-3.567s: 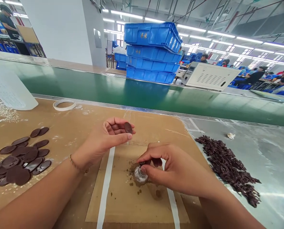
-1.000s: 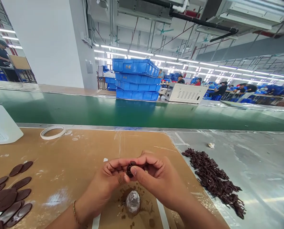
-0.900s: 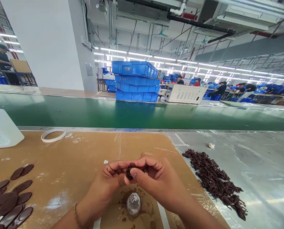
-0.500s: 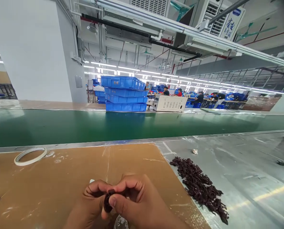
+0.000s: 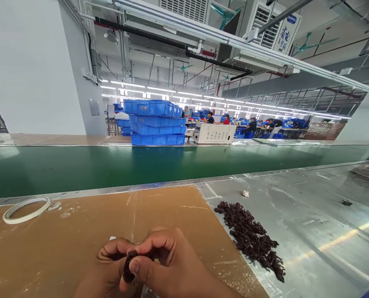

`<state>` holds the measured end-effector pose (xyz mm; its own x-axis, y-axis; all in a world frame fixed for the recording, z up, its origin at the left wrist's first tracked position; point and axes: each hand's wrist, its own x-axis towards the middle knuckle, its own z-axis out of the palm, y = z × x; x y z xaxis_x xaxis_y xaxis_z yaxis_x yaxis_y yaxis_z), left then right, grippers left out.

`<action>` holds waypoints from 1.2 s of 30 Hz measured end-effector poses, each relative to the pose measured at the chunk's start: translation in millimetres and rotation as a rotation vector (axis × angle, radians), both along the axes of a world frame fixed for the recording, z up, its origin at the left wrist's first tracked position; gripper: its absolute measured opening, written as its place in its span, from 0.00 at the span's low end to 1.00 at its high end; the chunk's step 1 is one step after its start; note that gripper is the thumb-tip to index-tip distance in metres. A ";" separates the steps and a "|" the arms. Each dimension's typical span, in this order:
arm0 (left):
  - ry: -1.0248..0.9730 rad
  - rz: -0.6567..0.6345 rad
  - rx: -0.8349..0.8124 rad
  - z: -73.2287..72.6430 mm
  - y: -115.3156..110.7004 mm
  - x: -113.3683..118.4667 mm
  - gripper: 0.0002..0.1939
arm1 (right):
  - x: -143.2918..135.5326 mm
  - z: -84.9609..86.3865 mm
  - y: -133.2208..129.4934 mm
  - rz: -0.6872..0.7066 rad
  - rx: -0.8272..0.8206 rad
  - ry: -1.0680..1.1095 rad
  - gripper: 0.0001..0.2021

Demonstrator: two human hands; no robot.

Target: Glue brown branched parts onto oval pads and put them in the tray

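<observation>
Both hands meet above the brown board point(image 5: 79, 231) at the bottom centre. Between their fingertips is a small dark brown piece point(image 5: 128, 269), curved in shape. My left hand point(image 5: 108, 267) pinches it from the left, and my right hand point(image 5: 166, 260) grips its upper right side between thumb and forefinger. Something clear, mostly hidden, lies under the hands at the bottom edge. A small white bit point(image 5: 112, 238) shows just behind my left hand. To the right, a heap of small dark brown pieces point(image 5: 249, 236) lies along the board's edge on the grey surface.
A roll of pale tape point(image 5: 26, 210) lies at the board's left. Beyond runs a green belt point(image 5: 110, 165), with stacked blue crates point(image 5: 158, 124) and a cream metal box point(image 5: 214, 133) behind it. Several people sit at far tables. A crumpled white scrap point(image 5: 245, 193) lies beyond the heap.
The view has turned slightly right, so most things appear further left. The dark pieces at the left edge are out of view. Both hands keep their hold on the small piece.
</observation>
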<state>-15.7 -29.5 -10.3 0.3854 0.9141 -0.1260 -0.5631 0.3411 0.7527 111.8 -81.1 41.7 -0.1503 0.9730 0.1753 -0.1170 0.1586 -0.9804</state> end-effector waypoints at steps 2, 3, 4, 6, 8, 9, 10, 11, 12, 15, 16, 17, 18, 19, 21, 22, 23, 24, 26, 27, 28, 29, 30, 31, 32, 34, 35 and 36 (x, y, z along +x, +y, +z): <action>0.048 -0.013 0.019 4.0 -0.1 -2.2 0.17 | 0.9 1.8 -1.7 0.005 -0.040 -0.003 0.21; 0.086 -0.022 0.041 6.0 0.2 -3.3 0.17 | 1.7 2.3 -2.2 0.003 -0.054 -0.014 0.21; 0.121 -0.033 0.061 7.8 0.7 -4.3 0.17 | 2.8 2.8 -2.5 -0.008 -0.059 -0.034 0.20; 0.149 -0.039 0.083 10.5 1.9 -5.8 0.18 | 5.5 3.4 -2.2 -0.027 -0.038 -0.097 0.17; 0.150 -0.048 0.092 11.8 2.4 -6.7 0.17 | 8.1 4.1 -1.7 -0.025 0.003 -0.146 0.15; 0.150 -0.057 0.096 12.0 2.3 -7.0 0.17 | 9.0 4.5 -1.6 -0.019 0.022 -0.155 0.14; 0.149 -0.061 0.100 11.9 2.0 -7.2 0.16 | 9.7 4.9 -1.6 -0.012 0.033 -0.156 0.14; 0.149 -0.065 0.104 11.5 1.7 -7.4 0.16 | 10.2 5.1 -1.7 -0.008 0.037 -0.157 0.13; 0.146 -0.066 0.110 10.9 1.5 -7.6 0.16 | 10.4 4.9 -1.7 -0.007 0.036 -0.158 0.13; 0.142 -0.068 0.123 8.6 1.9 -8.2 0.16 | 10.4 2.3 -1.2 -0.005 0.018 -0.140 0.14; 0.140 -0.072 0.131 7.9 2.4 -8.3 0.16 | 10.4 1.0 -0.9 -0.002 0.013 -0.125 0.15; 0.138 -0.078 0.140 7.4 2.9 -8.2 0.15 | 10.4 -0.3 -0.6 0.006 0.011 -0.111 0.15; 0.135 -0.083 0.147 7.0 3.4 -8.1 0.15 | 10.5 -1.2 -0.3 0.015 0.012 -0.101 0.15; 0.132 -0.087 0.153 6.6 3.8 -7.9 0.15 | 10.6 -1.7 -0.2 0.023 0.017 -0.101 0.15; 0.128 -0.085 0.151 6.2 4.2 -7.6 0.14 | 10.9 -1.2 -0.1 0.029 0.027 -0.121 0.14; 0.126 -0.081 0.148 6.0 4.1 -7.5 0.14 | 11.0 -0.3 -0.1 0.022 0.028 -0.136 0.13; 0.125 -0.078 0.145 5.8 3.9 -7.4 0.14 | 11.1 0.8 -0.2 0.014 0.029 -0.143 0.13; 0.122 -0.077 0.143 5.5 3.6 -7.4 0.14 | 11.1 1.9 -0.3 0.005 0.025 -0.142 0.12; 0.114 -0.078 0.142 4.9 3.0 -7.5 0.14 | 11.3 3.2 -0.2 0.000 0.008 -0.125 0.12; 0.109 -0.077 0.142 4.5 2.9 -7.4 0.14 | 11.4 3.3 -0.1 0.005 -0.003 -0.110 0.12; 0.103 -0.078 0.142 4.2 3.0 -7.2 0.13 | 11.6 2.8 0.2 0.013 -0.013 -0.094 0.12; 0.096 -0.076 0.141 4.0 3.2 -6.8 0.13 | 11.9 1.9 0.5 0.021 -0.021 -0.085 0.11; 0.088 -0.073 0.138 3.8 3.4 -6.3 0.13 | 12.2 0.6 1.0 0.025 -0.022 -0.084 0.11; 0.080 -0.069 0.133 3.7 3.6 -5.7 0.13 | 12.6 -0.9 1.5 0.027 -0.017 -0.087 0.11; 0.070 -0.070 0.126 3.5 3.9 -5.1 0.14 | 13.0 -2.4 1.9 0.024 -0.009 -0.096 0.12; 0.053 -0.075 0.113 3.2 4.0 -4.0 0.14 | 13.5 -4.4 2.7 0.016 0.002 -0.114 0.13; 0.047 -0.078 0.110 3.0 3.9 -3.6 0.14 | 13.5 -4.9 3.0 0.014 0.002 -0.118 0.13; 0.044 -0.079 0.107 2.8 3.8 -3.3 0.14 | 13.3 -4.9 3.2 0.013 0.003 -0.116 0.13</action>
<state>-19.0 -25.7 -7.4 0.4529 0.8903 -0.0475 -0.5035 0.2994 0.8105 125.2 -78.0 36.8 -0.1828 0.9702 0.1587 -0.0047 0.1606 -0.9870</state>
